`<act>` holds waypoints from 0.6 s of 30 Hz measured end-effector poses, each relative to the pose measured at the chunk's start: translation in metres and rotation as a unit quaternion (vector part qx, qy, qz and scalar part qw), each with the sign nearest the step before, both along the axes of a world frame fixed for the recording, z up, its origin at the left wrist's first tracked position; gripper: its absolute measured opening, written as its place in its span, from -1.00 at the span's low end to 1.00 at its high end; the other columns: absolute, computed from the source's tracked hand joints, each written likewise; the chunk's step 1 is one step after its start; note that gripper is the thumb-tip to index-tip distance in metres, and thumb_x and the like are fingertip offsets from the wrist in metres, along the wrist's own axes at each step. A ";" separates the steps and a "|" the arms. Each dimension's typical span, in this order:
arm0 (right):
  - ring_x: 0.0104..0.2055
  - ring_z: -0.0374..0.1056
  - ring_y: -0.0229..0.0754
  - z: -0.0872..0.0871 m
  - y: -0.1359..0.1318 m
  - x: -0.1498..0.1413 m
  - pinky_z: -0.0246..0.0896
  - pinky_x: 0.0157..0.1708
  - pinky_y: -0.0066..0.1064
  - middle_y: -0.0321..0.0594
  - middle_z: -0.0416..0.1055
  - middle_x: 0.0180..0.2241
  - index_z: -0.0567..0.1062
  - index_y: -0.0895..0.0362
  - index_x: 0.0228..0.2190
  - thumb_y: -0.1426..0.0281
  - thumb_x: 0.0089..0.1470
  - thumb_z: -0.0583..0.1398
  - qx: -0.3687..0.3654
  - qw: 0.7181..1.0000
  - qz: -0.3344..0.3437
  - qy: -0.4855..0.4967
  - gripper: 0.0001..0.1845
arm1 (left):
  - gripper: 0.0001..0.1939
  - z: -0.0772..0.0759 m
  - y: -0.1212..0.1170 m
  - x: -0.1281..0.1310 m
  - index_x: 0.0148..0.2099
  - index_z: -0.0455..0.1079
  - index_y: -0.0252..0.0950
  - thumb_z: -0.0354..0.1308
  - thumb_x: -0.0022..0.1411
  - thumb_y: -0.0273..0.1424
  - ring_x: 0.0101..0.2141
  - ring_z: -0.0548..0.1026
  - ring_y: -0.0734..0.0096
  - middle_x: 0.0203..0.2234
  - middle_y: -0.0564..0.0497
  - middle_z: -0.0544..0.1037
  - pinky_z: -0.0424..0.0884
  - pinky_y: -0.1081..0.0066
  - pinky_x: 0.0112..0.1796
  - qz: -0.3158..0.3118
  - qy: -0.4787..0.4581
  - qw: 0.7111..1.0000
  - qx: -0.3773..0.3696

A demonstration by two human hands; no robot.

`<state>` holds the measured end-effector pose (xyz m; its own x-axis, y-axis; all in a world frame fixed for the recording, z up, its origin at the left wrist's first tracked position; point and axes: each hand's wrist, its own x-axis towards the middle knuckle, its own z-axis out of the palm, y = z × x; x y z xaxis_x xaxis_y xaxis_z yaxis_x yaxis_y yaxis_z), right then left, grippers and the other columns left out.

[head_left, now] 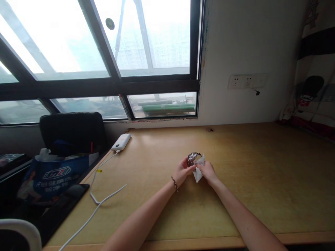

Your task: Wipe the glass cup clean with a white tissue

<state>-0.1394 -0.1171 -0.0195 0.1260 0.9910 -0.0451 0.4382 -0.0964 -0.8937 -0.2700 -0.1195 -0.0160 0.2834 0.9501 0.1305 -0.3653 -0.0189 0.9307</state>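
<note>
Shiny dark object | left hand: fingers clamped on it | right hand: fingers clamped on white tissue

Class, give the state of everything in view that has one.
Left hand, holding the shiny dark object
Right hand, gripping the white sheet
Shiny dark object, partly hidden
White sheet, creased
Power bank, cable plugged in
Blue bag, open, filled
Window, open or shut unclear

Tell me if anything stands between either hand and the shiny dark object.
Yes: a thin white sheet lies between the right hand and the shiny dark object. Whether any right fingertips touch the object is hidden. Nothing visible separates it from the left hand.
</note>
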 end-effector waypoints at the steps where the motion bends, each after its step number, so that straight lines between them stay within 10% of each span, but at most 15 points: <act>1: -0.43 0.36 -0.13 0.000 0.001 0.002 0.14 -0.51 -0.49 -0.08 0.47 -0.51 0.48 0.25 -0.50 0.29 -0.15 0.12 0.011 0.999 -0.010 -0.034 -0.73 | -0.50 0.001 0.001 -0.001 -0.14 0.32 -0.37 0.28 -0.21 -0.37 -0.25 0.42 0.26 -0.20 -0.14 0.44 0.34 0.33 -0.22 -0.003 0.004 1.000 -0.005; 9: -0.47 0.33 -0.21 0.006 -0.008 0.003 0.08 -0.49 -0.50 -0.15 0.44 -0.52 0.43 0.19 -0.49 0.32 0.02 -0.05 0.152 0.975 0.017 -0.160 -0.69 | -0.58 0.002 0.004 -0.015 -0.23 0.38 -0.45 0.19 -0.10 -0.23 -0.40 0.47 0.28 -0.40 -0.16 0.51 0.38 0.30 -0.32 -0.004 0.062 0.995 -0.075; 18: -0.57 0.32 -0.18 0.004 -0.002 -0.001 0.09 -0.63 -0.49 -0.11 0.41 -0.62 0.47 0.25 -0.54 0.21 -0.06 0.03 0.003 0.998 -0.055 -0.018 -0.62 | -0.53 -0.002 0.002 -0.004 -0.15 0.30 -0.36 0.26 -0.16 -0.36 -0.23 0.41 0.30 -0.25 -0.12 0.45 0.29 0.32 -0.16 -0.035 -0.016 0.999 -0.022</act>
<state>-0.1402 -0.1194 -0.0154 0.2352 0.9714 -0.0318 0.4573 -0.1395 -0.8783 -0.2742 -0.1173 -0.0181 0.3464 0.9328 0.0991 -0.3935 0.0486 0.9180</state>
